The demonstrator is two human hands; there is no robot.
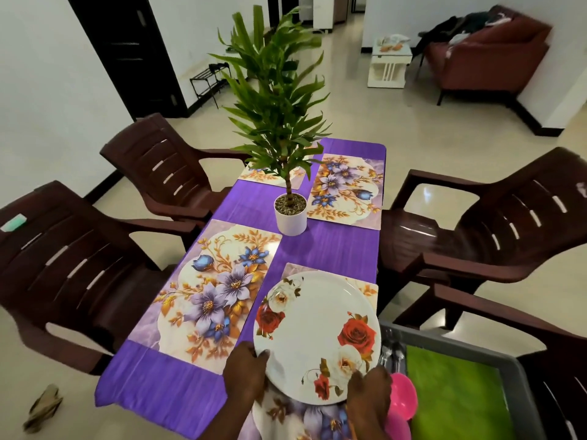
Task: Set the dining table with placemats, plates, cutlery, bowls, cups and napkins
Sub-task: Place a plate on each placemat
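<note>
Head view: narrow table (336, 249) under purple cloth, four brown chairs close along both long sides, open floor beyond far end.

Left hand (246, 369) and right hand (368, 396) grip near rim of rose-print plate (317, 335), fingers curled on edge; plate held over near-right placemat (365, 289), contact with mat unclear.

That mat mostly hidden; far-left placemat (254, 176) partly behind potted plant (290, 214).

Grey tray (524, 376) cut off at right; cutlery (392, 354) and pink bowls (403, 398) inside, number unclear.

Placemats: four. Plates: one.
</note>
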